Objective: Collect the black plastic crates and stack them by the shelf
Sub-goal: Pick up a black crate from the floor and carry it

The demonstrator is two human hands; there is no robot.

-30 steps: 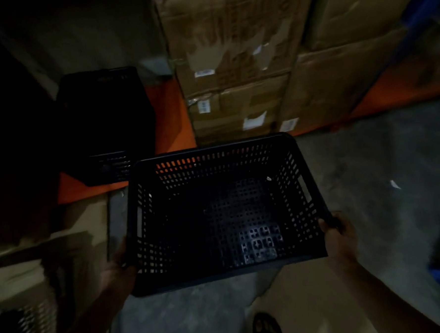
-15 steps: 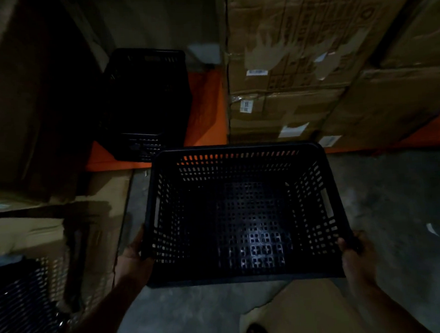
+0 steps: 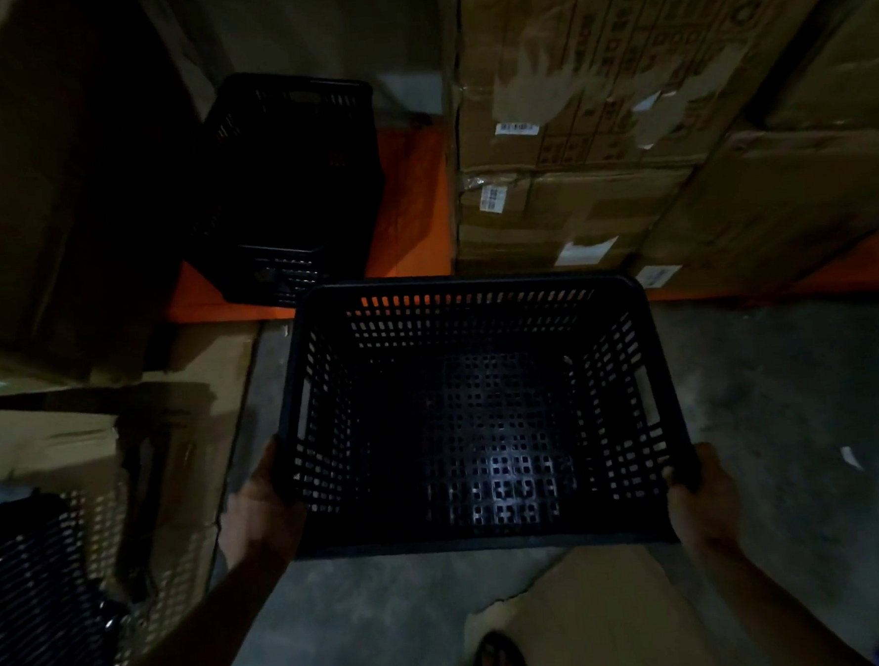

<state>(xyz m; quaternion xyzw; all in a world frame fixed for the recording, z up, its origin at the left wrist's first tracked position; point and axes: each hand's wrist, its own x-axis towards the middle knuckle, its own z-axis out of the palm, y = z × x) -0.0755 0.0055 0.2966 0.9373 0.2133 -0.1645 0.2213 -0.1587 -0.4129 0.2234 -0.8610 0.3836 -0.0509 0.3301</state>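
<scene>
I hold an empty black perforated plastic crate [image 3: 478, 412] level above the concrete floor, open side up. My left hand [image 3: 260, 503] grips its left wall near the front corner, and my right hand [image 3: 699, 497] grips the right wall near the front corner. A second black crate [image 3: 289, 187] stands farther back to the left on the orange shelf base [image 3: 409, 206], apart from the one I carry. A third perforated black crate [image 3: 26, 589] shows partly at the lower left edge.
Stacked cardboard boxes [image 3: 619, 116] fill the shelf at the right. A large carton [image 3: 57, 176] stands at the left, with flattened cardboard [image 3: 177, 451] below it. Another cardboard sheet [image 3: 599, 616] lies on the floor by my feet [image 3: 498, 658].
The view has turned to face the shelf squarely. The crate in my hands has levelled out and sits closer to the shelf's orange edge. Both grips are unchanged.
</scene>
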